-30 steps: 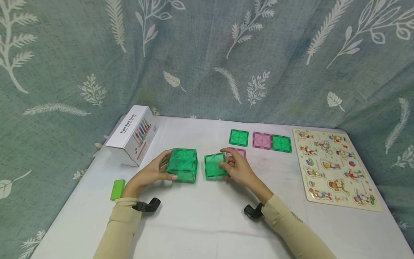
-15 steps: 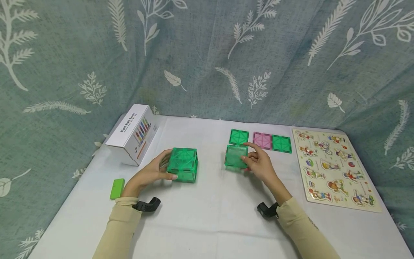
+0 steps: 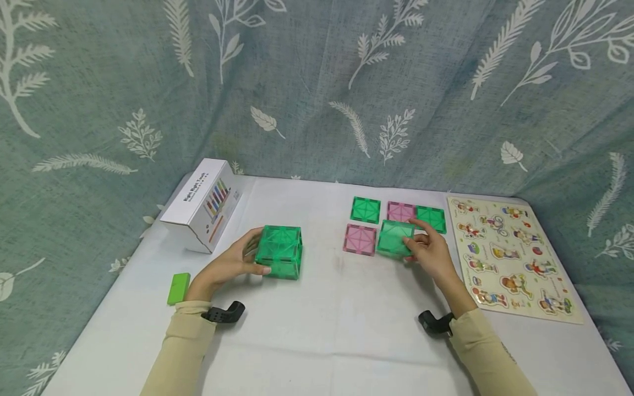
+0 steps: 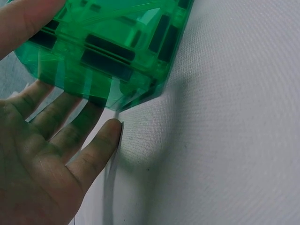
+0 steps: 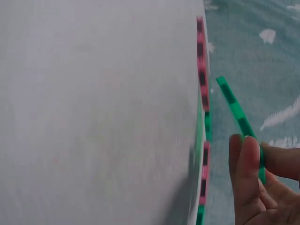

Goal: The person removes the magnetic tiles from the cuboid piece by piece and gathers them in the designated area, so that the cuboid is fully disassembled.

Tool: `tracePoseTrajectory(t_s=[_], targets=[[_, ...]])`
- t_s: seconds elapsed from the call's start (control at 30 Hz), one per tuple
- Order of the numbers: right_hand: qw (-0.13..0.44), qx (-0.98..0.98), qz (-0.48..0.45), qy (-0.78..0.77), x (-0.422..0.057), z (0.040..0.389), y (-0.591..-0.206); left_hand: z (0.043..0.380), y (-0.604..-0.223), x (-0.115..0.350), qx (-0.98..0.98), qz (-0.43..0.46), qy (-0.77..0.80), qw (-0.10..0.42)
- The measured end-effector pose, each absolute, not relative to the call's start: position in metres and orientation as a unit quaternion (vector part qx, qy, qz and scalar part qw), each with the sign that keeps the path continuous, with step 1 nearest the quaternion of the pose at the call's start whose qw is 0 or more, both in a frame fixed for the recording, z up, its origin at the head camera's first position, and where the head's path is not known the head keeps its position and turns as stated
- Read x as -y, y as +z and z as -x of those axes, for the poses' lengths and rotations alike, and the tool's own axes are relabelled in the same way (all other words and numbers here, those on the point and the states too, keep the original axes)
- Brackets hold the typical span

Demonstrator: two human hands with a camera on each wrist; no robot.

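Pinched between the thumb and fingers of the right hand (image 3: pixel 432 256), a held green tile (image 3: pixel 393 236) is tilted and raised above the white-covered table, while the left hand (image 3: pixel 230 268) grips a green cube (image 3: pixel 279 242) from its left side. Behind everything hangs a leaf-patterned curtain (image 3: pixel 297 88), cut off by the upper edge of the head view; the table (image 3: pixel 317 330) and both sleeves (image 3: pixel 178 346) run out at the bottom. On the right lies a puzzle board (image 3: pixel 510 258), its small lettering too fine to read, and on the left stands a white box (image 3: pixel 208 203). Some left fingertips disappear behind the cube, whose top is cropped in the left wrist view. Of the flat tiles, the back pink tile (image 3: pixel 400 210) is partly covered by the held one, and the right wrist view catches the row only edge-on. Smallest is a lime green block (image 3: pixel 179 289) near the left wrist. Half a second ago the held tile hid the near pink tile (image 3: pixel 360 240); it has since moved right, leaving that one in full view, while the cube has stayed put.
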State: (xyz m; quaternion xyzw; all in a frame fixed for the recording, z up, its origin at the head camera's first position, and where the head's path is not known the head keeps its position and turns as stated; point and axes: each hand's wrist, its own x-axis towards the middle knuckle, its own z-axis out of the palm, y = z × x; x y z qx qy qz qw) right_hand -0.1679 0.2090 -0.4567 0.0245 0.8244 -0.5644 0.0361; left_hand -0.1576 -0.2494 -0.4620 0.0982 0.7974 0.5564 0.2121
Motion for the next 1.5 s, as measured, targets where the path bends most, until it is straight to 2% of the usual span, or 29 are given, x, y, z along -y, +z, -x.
tracePoseTrajectory(t_s=[0.37, 0.53, 0.73, 1.5], targets=[[0.034, -0.868, -0.028, -0.494, -0.229, 0.169, -0.464, 0.157, -0.46, 0.247, -0.797, -0.103, 0.556, 0.211], [0.05, -0.88, -0.01, -0.472, -0.231, 0.171, -0.467, 0.157, -0.459, 0.248, -0.798, -0.095, 0.556, 0.211], [0.065, -0.885, 0.0, -0.462, -0.23, 0.171, -0.469, 0.156, -0.458, 0.248, -0.8, -0.093, 0.554, 0.213], [0.054, -0.935, 0.007, -0.349, -0.215, 0.177, -0.465, 0.156, -0.46, 0.249, -0.8, -0.097, 0.553, 0.212]])
